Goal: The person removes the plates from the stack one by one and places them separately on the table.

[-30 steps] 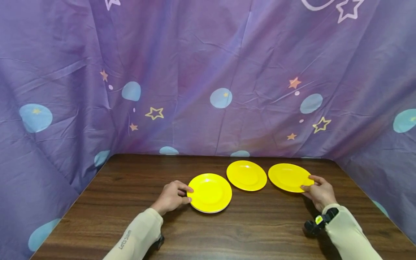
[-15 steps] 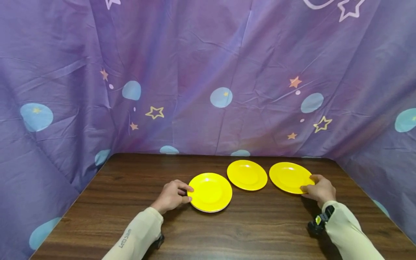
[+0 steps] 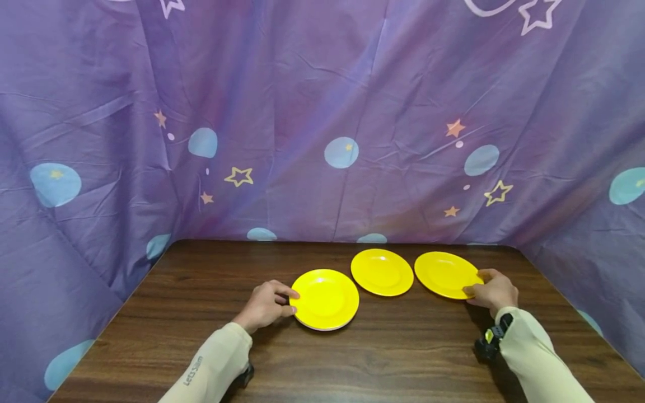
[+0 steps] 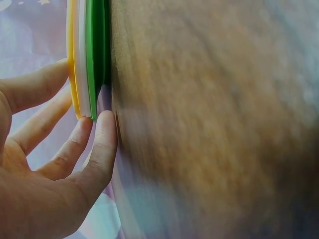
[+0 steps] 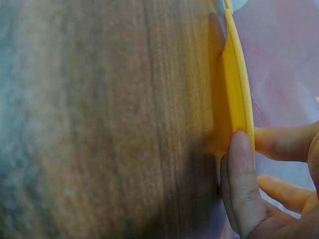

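My left hand (image 3: 265,305) holds the left rim of a small stack of plates (image 3: 325,299). In the left wrist view the stack shows a yellow plate (image 4: 71,55) on top, a white plate (image 4: 81,64) under it and green (image 4: 94,59) at the bottom, with fingertips at the rim. At the right, my right hand (image 3: 496,291) pinches the right edge of another yellow plate (image 3: 445,274), thumb on top. The right wrist view shows fingers (image 5: 244,174) under this plate's rim, its underside slightly above the tabletop there.
Between the stack and the right plate lies a third yellow plate (image 3: 382,272), close beside the right plate's left edge. The brown wooden table (image 3: 353,364) ends at a purple patterned curtain (image 3: 302,112) behind and on both sides.
My right hand and its yellow plate have shifted very slightly left, toward the middle plate. My left hand and the stack stay in place.
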### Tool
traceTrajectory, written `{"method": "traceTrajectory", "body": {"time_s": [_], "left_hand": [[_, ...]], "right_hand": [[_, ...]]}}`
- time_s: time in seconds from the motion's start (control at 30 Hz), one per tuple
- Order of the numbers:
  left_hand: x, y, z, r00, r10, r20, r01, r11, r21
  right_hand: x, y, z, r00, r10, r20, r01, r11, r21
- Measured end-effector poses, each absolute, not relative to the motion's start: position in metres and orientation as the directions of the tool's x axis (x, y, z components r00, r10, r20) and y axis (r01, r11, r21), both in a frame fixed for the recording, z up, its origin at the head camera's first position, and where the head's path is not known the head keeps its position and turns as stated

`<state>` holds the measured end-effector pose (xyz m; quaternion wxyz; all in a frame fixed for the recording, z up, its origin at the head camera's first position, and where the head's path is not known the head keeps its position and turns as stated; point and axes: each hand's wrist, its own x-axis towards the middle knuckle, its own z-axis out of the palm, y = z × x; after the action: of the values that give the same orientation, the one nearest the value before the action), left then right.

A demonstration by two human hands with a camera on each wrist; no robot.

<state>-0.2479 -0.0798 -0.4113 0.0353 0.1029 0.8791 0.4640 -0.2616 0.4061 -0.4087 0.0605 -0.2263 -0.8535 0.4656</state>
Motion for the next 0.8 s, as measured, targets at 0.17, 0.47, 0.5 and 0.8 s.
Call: {"method": "traceTrajectory", "body": {"time_s": [0.17,0.47,0.5,0.8], "left_hand": [[-0.2487,-0.0801,-0.4101,-0.979,0.204,0.019,0.129,0.544,0.829],[-0.2470,-0.0806,-0.4082,-0.975,0.220,0.023,0.144,0.553,0.821],[-0.2470,-0.0810,-0.4083,-0.975,0.221,0.022,0.144,0.554,0.820],[-0.2472,-0.0809,-0.4098,-0.971,0.235,0.047,0.172,0.549,0.818]], "right_hand": [[-0.2627,0.4073,-0.4086,-0.893,0.440,-0.091,0.315,0.468,-0.826],[-0.2656,0.4112,-0.4119,-0.902,0.431,-0.031,0.299,0.570,-0.766],[-0.2662,0.4111,-0.4126,-0.902,0.431,-0.030,0.301,0.577,-0.759],[-0.2649,0.4116,-0.4118,-0.905,0.425,-0.004,0.304,0.640,-0.706]]}}
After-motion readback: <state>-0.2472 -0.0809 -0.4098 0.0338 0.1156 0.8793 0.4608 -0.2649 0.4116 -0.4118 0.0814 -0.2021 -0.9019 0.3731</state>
